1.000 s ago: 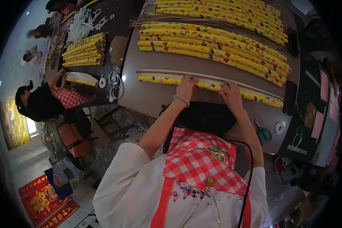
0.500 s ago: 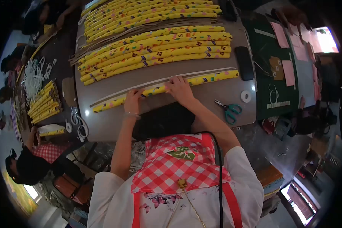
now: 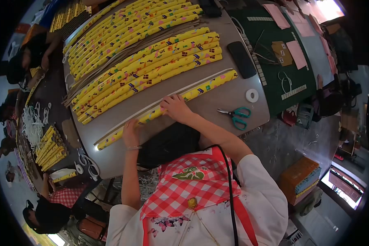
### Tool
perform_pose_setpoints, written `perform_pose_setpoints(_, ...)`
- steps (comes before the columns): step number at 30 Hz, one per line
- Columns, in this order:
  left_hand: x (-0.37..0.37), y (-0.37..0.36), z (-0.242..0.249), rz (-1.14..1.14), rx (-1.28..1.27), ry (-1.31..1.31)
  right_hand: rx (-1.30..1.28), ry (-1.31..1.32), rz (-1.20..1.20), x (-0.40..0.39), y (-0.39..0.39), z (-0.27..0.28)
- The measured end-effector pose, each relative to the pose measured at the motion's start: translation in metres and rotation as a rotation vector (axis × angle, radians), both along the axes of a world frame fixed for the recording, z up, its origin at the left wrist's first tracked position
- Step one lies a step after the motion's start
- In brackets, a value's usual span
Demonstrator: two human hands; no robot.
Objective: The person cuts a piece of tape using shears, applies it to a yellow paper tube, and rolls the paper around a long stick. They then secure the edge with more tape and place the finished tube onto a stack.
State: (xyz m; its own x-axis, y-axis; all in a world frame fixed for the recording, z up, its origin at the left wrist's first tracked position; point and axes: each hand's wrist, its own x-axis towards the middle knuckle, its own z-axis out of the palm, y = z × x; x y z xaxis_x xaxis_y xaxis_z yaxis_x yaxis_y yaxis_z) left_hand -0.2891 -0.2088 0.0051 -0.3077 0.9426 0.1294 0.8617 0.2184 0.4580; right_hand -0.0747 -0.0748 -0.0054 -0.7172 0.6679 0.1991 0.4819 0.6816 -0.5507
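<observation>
One thin roll of yellow printed wrapping paper point(image 3: 207, 87) lies slantwise on the table in front of me. My left hand point(image 3: 130, 132) is closed on it near its left part, fingers bent over the top. Around its middle, the fingers of my right hand point(image 3: 176, 108) curl over the paper, the thumb side hidden. Along the roll's far edge runs a narrow strip point(image 3: 145, 106), pale and brownish, partly behind my fingers. Teal-handled scissors point(image 3: 238, 116) and a white tape roll point(image 3: 251, 96) lie to the right of my right hand.
Beyond my hands, several finished yellow rolls point(image 3: 151, 78) lie in rows, with brown strips between them. A black phone-like object point(image 3: 241, 60) rests near the right table edge. At left, a co-worker point(image 3: 55, 209) sits by more rolls point(image 3: 50, 148) and white strips point(image 3: 33, 125).
My view has turned, so the table and rolls appear more slanted. Both hands stay on the same roll, with about the same spacing along it.
</observation>
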Motion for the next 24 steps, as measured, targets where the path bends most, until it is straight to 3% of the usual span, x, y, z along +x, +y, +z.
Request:
perform_pose_setpoints(10,-0.001,0.004,0.002,-0.075,-0.010,0.133,0.094,0.006,0.045,-0.001,0.005,-0.009)
perform_pose_setpoints(16,0.006,0.007,0.023,-0.030,-0.052,0.112,-0.076,-0.002,0.153,0.006,0.011,0.009)
perform_pose_setpoints(24,0.004,0.002,0.009,0.014,0.055,0.104,-0.082,-0.064,0.158,0.000,0.013,0.011)
